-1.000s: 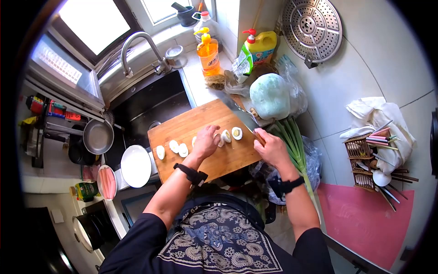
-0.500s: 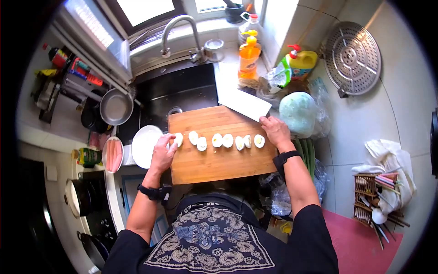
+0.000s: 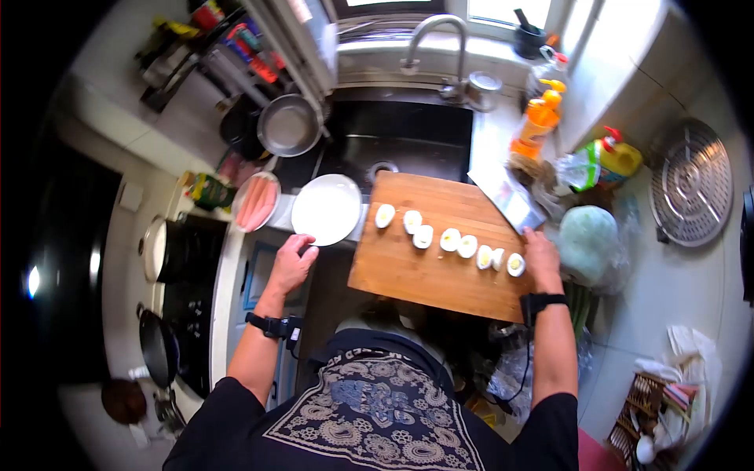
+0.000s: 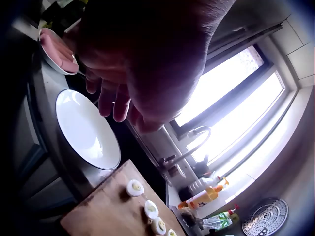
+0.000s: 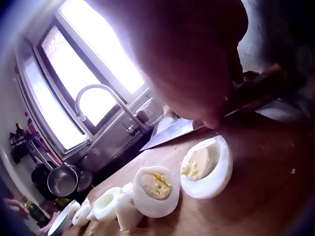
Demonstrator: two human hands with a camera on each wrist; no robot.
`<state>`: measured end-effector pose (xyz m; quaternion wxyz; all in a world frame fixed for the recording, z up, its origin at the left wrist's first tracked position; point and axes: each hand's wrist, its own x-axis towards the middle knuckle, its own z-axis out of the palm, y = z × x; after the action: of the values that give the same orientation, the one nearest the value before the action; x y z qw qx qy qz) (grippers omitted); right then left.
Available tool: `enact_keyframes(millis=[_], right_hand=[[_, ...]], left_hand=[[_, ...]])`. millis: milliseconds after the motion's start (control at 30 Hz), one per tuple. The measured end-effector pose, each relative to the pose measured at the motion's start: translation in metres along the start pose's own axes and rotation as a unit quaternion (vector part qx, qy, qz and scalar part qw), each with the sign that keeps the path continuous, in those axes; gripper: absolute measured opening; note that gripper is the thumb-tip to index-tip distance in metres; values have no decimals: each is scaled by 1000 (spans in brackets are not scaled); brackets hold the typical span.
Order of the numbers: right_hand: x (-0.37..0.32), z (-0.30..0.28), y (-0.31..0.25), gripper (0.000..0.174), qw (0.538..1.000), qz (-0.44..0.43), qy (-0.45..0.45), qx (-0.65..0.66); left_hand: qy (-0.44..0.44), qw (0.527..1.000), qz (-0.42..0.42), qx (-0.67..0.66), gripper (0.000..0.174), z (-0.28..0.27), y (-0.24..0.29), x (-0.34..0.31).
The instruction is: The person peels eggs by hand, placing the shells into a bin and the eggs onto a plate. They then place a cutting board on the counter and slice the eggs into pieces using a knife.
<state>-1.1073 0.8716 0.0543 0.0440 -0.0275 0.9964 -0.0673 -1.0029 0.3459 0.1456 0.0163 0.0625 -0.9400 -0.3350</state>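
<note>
Several halved boiled eggs (image 3: pixel 450 240) lie in a slanting row across the wooden cutting board (image 3: pixel 432 279). Along the board's far right edge is a kitchen knife (image 3: pixel 506 200) with a broad blade. My right hand (image 3: pixel 542 257) holds it by its brown handle, which is partly hidden by the hand in the right wrist view. Left of the board stands a white plate (image 3: pixel 326 210) with nothing on it. My left hand (image 3: pixel 290 268) is at its near rim, holding nothing, fingers loosely bent.
A dish of pink sausages (image 3: pixel 257 202) stands left of the plate. Behind the board is the black sink (image 3: pixel 400 129) with its faucet (image 3: pixel 436 27). A large pale green melon-like thing (image 3: pixel 587 245) and an orange soap bottle (image 3: pixel 538 122) are on the right.
My left hand has moved left, from over the eggs to the plate. The knife has been turned flatter at the board's far right edge. The head view has swung left.
</note>
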Motion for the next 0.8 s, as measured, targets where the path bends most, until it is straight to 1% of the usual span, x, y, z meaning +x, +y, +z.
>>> enact_keyframes(millis=[33, 167, 233, 267, 300, 367, 433, 500, 567, 633, 733, 767, 800], right_hand=[[0, 2, 2, 32, 1000, -9, 13, 26], [-14, -17, -4, 36, 983, -55, 144, 98], [-35, -41, -16, 34, 978, -73, 143, 132], [-48, -57, -25, 33, 979, -63, 115, 156], [-63, -72, -36, 33, 979, -53, 87, 177], [-89, -92, -47, 33, 974, -27, 10, 225], [-117, -113, -54, 34, 970, -35, -41, 235], [-144, -127, -62, 36, 959, -55, -36, 275], [-170, -157, -91, 38, 962, -64, -24, 265], [-195, -151, -87, 40, 955, -99, 1, 279], [-228, -193, -159, 30, 949, -101, -49, 295], [-236, -184, -164, 42, 940, -136, -60, 307], [-240, -188, -190, 41, 928, -144, -79, 334]], left_hand=[[8, 1000, 0, -6, 24, -1, -9, -8], [11, 999, -49, -21, 25, -12, -21, -40], [9, 999, -48, -15, 25, -15, -28, -52], [-2, 999, -48, -2, 27, -17, -29, -56], [-25, 997, -73, -16, 29, -18, -31, -58], [-66, 996, -60, -12, 31, -21, -37, -59], [-97, 991, -81, -44, 33, -22, -41, -58], [-131, 988, -60, -57, 35, -20, -52, -55], [-164, 984, -27, -61, 36, -22, -59, -56], [-187, 979, -5, -74, 38, -25, -70, -58], [-210, 975, 22, -66, 40, -34, -96, -67], [-182, 980, 26, -79, 40, -38, -104, -73], [-185, 978, 9, -97, 39, -47, -109, -80]])
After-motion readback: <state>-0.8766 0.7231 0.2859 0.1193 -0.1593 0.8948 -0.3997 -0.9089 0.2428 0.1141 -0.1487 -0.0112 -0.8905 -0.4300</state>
